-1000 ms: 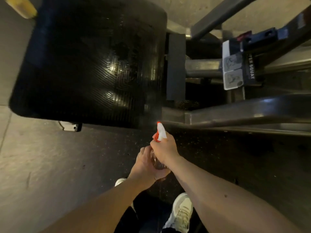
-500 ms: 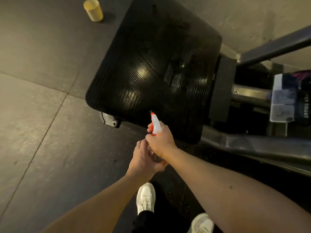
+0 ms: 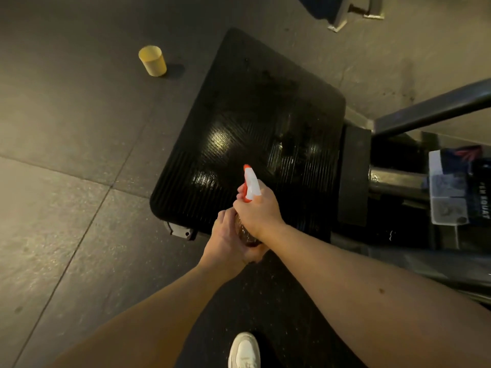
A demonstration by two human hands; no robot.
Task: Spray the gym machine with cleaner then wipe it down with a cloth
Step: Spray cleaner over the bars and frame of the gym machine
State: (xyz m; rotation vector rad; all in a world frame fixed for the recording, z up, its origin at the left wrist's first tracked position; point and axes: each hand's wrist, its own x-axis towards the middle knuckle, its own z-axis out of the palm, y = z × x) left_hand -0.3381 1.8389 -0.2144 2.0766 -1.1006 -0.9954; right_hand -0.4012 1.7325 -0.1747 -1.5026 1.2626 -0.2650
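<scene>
Speckled rubber gym floor fills the near view, with one white shoe at 6 o'clock. Both bare forearms reach up from there and meet near the centre. The left hand is wrapped round the lower body of the spray bottle from the 9 o'clock side. The right hand, a little farther out, is clamped on the neck with fingers curled at the orange trigger — whether the trigger is squeezed I cannot tell.

The bottle's long axis runs from 6 toward 12 o'clock, nozzle leading and tipped slightly toward 11. That nozzle hangs over the near part of the machine's black ribbed footplate, which spreads away toward 12 and 1 o'clock and shows wet-looking glints near its middle. So the surface to spray lies straight ahead of the nozzle, and the right hand is the one placed to fire.

No cloth is in view — wiping looks not yet begun. Farther off, a yellow cup stands on the floor at 10 o'clock, well apart from the plate. The machine's steel frame runs off at 2 o'clock.
</scene>
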